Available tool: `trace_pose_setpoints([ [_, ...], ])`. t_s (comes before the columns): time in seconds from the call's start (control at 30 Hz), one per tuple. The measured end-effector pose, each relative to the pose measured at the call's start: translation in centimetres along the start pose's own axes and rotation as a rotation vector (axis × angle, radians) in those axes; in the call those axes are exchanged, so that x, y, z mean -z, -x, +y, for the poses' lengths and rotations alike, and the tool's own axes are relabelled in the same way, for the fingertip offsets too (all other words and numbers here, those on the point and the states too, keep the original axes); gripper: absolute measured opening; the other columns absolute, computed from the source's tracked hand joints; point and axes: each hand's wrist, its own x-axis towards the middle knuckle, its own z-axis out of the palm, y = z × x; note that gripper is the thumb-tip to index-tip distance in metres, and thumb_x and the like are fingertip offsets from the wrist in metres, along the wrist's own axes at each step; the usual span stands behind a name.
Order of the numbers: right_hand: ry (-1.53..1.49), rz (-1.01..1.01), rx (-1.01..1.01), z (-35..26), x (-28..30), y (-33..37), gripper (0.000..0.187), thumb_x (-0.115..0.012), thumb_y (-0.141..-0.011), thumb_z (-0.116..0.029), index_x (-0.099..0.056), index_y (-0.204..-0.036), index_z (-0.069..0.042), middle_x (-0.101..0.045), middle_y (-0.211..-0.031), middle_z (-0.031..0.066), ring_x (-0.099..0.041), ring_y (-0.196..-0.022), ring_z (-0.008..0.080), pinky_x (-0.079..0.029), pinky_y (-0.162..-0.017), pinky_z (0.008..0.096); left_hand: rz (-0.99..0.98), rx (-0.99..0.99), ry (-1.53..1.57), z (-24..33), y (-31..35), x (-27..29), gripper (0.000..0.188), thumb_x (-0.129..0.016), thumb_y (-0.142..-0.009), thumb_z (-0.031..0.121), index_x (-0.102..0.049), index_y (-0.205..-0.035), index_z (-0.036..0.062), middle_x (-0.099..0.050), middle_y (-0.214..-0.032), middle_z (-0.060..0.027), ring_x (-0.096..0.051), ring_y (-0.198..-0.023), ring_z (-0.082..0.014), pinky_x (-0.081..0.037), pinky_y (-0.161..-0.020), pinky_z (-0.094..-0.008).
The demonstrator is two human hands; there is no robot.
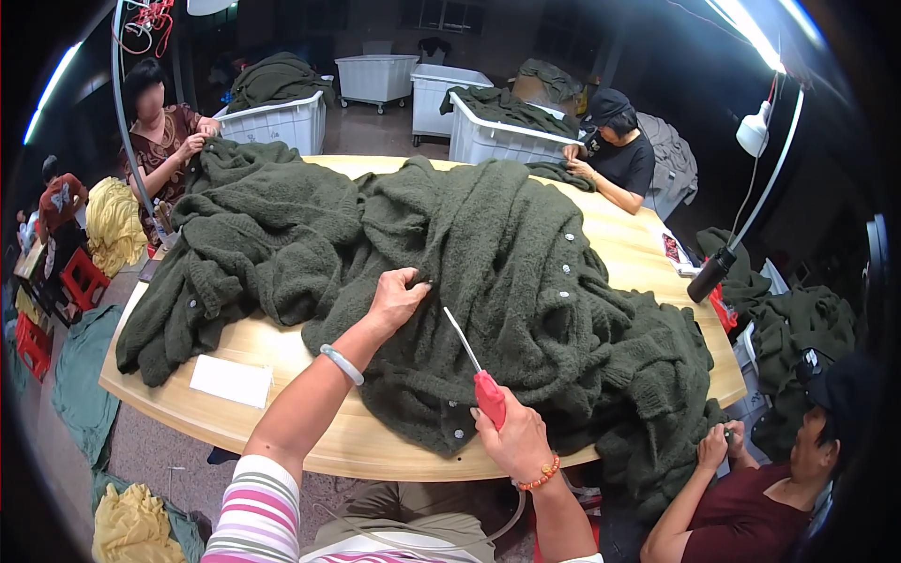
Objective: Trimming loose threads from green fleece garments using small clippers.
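Observation:
Dark green knit cardigans (488,244) with pale round buttons lie heaped across the wooden table in front of me. My left hand (398,300) is closed in a pinch on the knit near the middle of the heap; whatever else its fingertips may hold is too small to make out. My right hand (516,437) wraps around the red handle of a tool with a long thin metal shaft (463,341). The shaft slants up and left over the cardigan, its tip just right of my left fingers. I cannot tell whether the tip touches the cloth.
A white paper (230,380) lies on the wooden table (324,450) at the left. Co-workers handle green knitwear at far left, far right and near right. Behind stand white wheeled bins (282,127), some piled with garments. A lamp on a bent stand (710,274) rises at the right edge.

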Motion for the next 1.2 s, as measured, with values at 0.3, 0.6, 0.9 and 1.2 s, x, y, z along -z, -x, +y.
trace_pose_setpoints([
  [0.3,0.12,-0.022,0.008,-1.6,0.1,-1.0,0.033,-0.065,-0.086,-0.023,-0.057,-0.114,-0.007,-0.066,-0.076,0.0198,-0.064,-0.074,0.0418,-0.051,-0.068,0.0483,-0.033,0.047,0.204,-0.8,1.9,1.2,0.008,-0.064,-0.087,0.004,-0.067,-0.082,-0.0007,-0.06,-0.075,0.0073,-0.047,-0.067,-0.0015,-0.04,-0.058,-0.0207],
  [0.6,0.182,-0.046,0.002,-2.9,-0.3,-1.7,0.033,-0.065,-0.086,-0.025,-0.057,-0.113,-0.008,-0.066,-0.078,0.0204,-0.065,-0.075,0.0422,-0.051,-0.07,0.0498,0.032,-0.003,0.151,0.8,2.9,0.9,0.022,-0.066,-0.084,0.006,-0.058,-0.066,-0.0016,-0.047,-0.061,0.0096,-0.038,-0.059,-0.0015,-0.031,-0.048,-0.0245],
  [0.9,0.167,-0.047,0.02,-2.5,-0.4,-1.7,0.033,-0.064,-0.086,-0.027,-0.057,-0.112,-0.007,-0.067,-0.078,0.0215,-0.065,-0.076,0.0428,-0.051,-0.071,0.0506,-0.007,0.064,0.276,1.3,3.2,0.5,0.017,-0.068,-0.085,0.008,-0.065,-0.07,0.0002,-0.051,-0.066,0.0106,-0.039,-0.059,-0.0012,-0.032,-0.048,-0.0229],
  [1.2,0.135,-0.127,0.07,-1.7,-0.9,-0.6,0.033,-0.064,-0.087,-0.032,-0.056,-0.107,-0.008,-0.067,-0.079,0.0217,-0.065,-0.08,0.0426,-0.05,-0.073,0.0511,0.01,0.099,0.228,1.2,3.6,1.6,0.007,-0.069,-0.084,0.005,-0.068,-0.08,-0.0005,-0.061,-0.075,0.0054,-0.051,-0.067,-0.0038,-0.041,-0.059,-0.0231],
])
